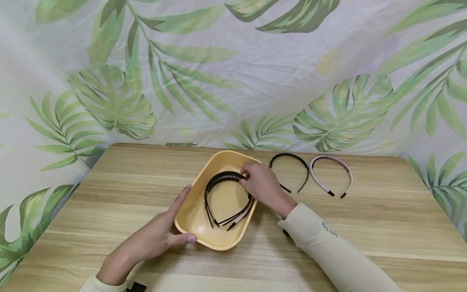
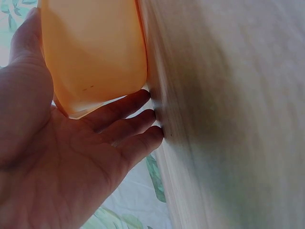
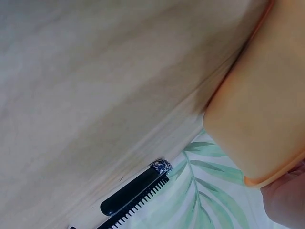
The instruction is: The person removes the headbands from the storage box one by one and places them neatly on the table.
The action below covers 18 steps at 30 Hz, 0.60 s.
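Observation:
A yellow plastic basin (image 1: 189, 219) stands on the table with several headbands (image 1: 223, 176) nested inside, mostly black, one with a pale pink end. My left hand (image 1: 157, 233) spans the basin's near left corner, its thumb against the near wall and its fingers along the left side. In the left wrist view those fingers (image 2: 131, 140) are fairly straight and touch the tabletop. Over the basin's right rim reaches my right hand (image 1: 264, 184), its curled fingers pinching the headbands at the right of their arc. In the right wrist view the basin wall hides the fingertips.
Right of the basin, a black headband (image 1: 290, 155) and a pink headband (image 1: 334, 157) lie on the wooden table (image 1: 109, 186). A leaf-print cloth (image 1: 204, 93) hangs behind the table's back edge.

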### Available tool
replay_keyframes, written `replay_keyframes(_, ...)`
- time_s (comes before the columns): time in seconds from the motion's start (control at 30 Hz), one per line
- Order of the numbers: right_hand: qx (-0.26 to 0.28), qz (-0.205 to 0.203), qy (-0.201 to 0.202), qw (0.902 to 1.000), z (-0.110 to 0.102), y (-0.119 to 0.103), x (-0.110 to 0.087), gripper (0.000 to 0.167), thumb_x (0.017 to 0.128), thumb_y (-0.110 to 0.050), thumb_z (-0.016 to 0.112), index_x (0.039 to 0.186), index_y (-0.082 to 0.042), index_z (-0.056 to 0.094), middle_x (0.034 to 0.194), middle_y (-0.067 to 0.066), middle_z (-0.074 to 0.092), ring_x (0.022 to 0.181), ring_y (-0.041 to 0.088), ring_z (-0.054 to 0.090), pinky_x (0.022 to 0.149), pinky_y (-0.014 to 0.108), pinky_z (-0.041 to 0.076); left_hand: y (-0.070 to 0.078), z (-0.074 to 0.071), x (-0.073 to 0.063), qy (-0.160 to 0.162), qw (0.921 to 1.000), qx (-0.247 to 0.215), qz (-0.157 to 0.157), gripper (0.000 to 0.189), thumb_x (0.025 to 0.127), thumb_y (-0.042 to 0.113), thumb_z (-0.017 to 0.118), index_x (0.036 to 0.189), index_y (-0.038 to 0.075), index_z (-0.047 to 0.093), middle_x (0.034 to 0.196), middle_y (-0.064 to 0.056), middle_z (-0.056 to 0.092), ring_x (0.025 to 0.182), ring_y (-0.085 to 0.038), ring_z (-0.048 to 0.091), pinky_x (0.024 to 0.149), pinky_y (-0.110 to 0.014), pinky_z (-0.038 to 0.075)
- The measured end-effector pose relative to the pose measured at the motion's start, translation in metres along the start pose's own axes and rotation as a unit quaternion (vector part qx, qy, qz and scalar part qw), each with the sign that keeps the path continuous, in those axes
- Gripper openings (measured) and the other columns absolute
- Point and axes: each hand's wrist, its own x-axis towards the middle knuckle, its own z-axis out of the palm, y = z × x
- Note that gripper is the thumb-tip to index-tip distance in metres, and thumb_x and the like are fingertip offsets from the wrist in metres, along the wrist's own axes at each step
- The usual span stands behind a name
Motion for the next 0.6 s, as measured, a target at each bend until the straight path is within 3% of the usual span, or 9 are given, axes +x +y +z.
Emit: replay_keyframes(0.6,-0.01,0.011,-0.004,0.9999,0.0004,-0.0045,0.0013,0.009,0.093,-0.007,0.078,0.101,-0.004,0.077,0.077,0.003,0.069,0.075,0.021,0.063,0.072,0.04,0.055,0.0003,-0.0027,-0.0011,-0.001,1.0,-0.005,0.0,0.119,0.088,0.048,0.081,0.17,0.032,-0.005,0.168,-0.027,0.031,0.143,-0.04,0.049,0.116,-0.064,0.034)
